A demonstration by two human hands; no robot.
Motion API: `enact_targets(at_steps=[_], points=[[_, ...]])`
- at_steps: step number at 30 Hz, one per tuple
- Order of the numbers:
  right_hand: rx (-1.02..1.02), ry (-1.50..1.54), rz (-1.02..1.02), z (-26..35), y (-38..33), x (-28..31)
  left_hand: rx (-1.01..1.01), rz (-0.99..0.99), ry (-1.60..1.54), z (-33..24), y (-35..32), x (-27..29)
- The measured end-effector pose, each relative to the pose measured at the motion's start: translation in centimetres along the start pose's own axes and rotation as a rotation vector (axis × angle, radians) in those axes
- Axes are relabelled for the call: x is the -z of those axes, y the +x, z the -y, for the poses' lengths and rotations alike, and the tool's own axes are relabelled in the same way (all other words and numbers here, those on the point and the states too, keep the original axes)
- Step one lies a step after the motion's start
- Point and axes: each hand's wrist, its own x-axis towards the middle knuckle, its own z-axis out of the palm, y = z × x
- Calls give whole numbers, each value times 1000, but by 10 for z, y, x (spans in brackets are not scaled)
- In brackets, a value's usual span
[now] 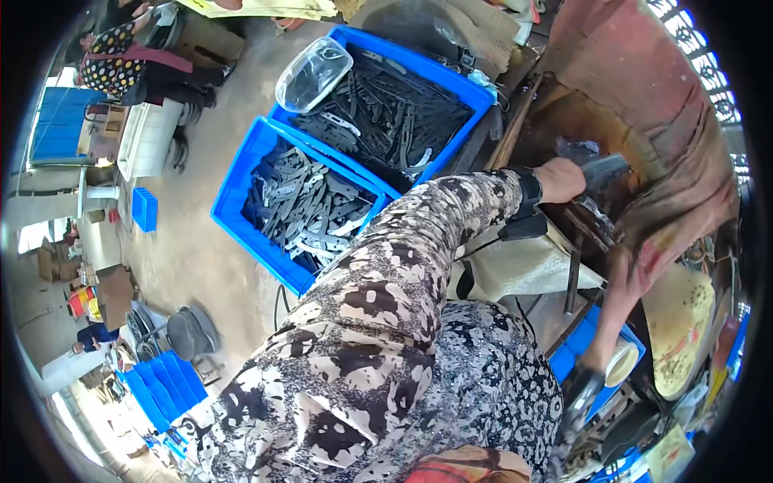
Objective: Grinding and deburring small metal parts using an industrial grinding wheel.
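Note:
My left hand, bare past a dark cuff, is closed at the mouth of a brown, wet-looking hollow. Just beyond its fingers shows a blurred grey shape; I cannot make out what it is. My right hand reaches up beside a reddish-brown cloth, its fingers blurred against the folds. Between both hands lie dark metal bars. To the left, one blue bin holds grey flat metal pieces, and another blue bin holds darker ones.
A clear plastic container rests on the far bin's corner. Below my left wrist is a pale cloth. By my right forearm stand a blue crate and a cream-coloured tub. A person is at the far left.

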Motion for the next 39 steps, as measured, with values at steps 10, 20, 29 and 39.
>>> enact_targets(at_steps=[10,20,29,39], points=[[-573,116,48,-41,61,-61,92,78,-210,14,5,-18],[-564,513,10,-26,75,-90,19,150,-243,33,24,-1],[-541,1090,-26,45,58,-91,123,-266,-80,-70,-28,59],[-518,930,312,94,45,-58,1040,-268,211,113,-235,85]])
